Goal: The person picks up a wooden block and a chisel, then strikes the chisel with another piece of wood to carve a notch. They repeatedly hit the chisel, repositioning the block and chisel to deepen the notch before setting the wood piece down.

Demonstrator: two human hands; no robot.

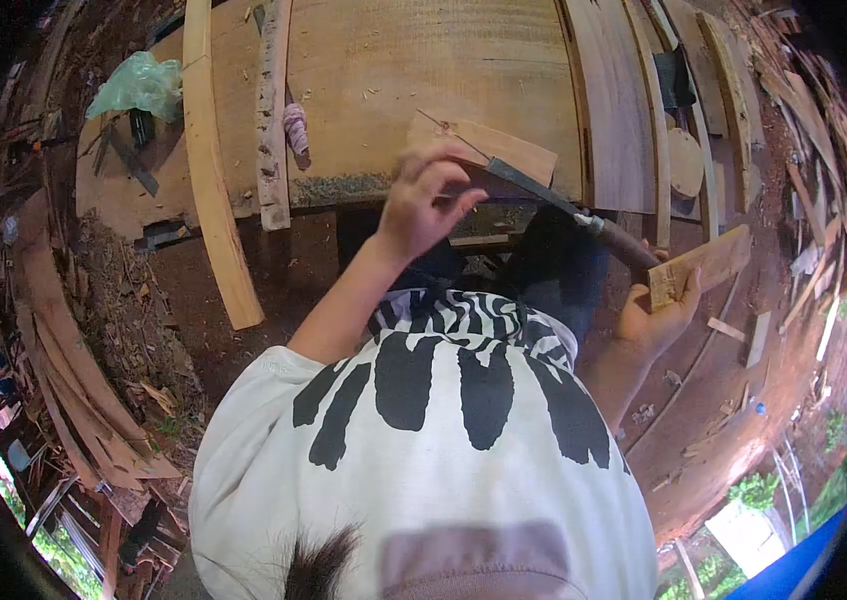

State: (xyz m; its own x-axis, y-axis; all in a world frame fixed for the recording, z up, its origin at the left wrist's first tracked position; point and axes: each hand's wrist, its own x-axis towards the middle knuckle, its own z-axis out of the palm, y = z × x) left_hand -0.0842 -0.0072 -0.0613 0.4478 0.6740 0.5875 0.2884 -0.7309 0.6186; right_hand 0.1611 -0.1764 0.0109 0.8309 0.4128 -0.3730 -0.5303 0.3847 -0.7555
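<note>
My left hand (428,200) is raised near the bench edge, its fingers loosely curled and apart, blurred a little, with nothing visible between them. A small flat wooden block (705,265) is in my right hand (658,305), thumb against its face. Against that hand and block ends the brown handle of a long tool (625,243) with a narrow dark metal blade and a thin tip. Whether the fingers also grip the handle is hidden. The blade slants over a short light board (508,145) lying on the workbench (373,95), close to my left fingers.
A long curved strip (208,170) and a rough-edged strip (274,120) overhang the bench at left. A pink wrapped bundle (295,128) and a green plastic bag (138,85) lie there. Long planks (623,110) line the right side. Wood scraps (758,338) litter the ground.
</note>
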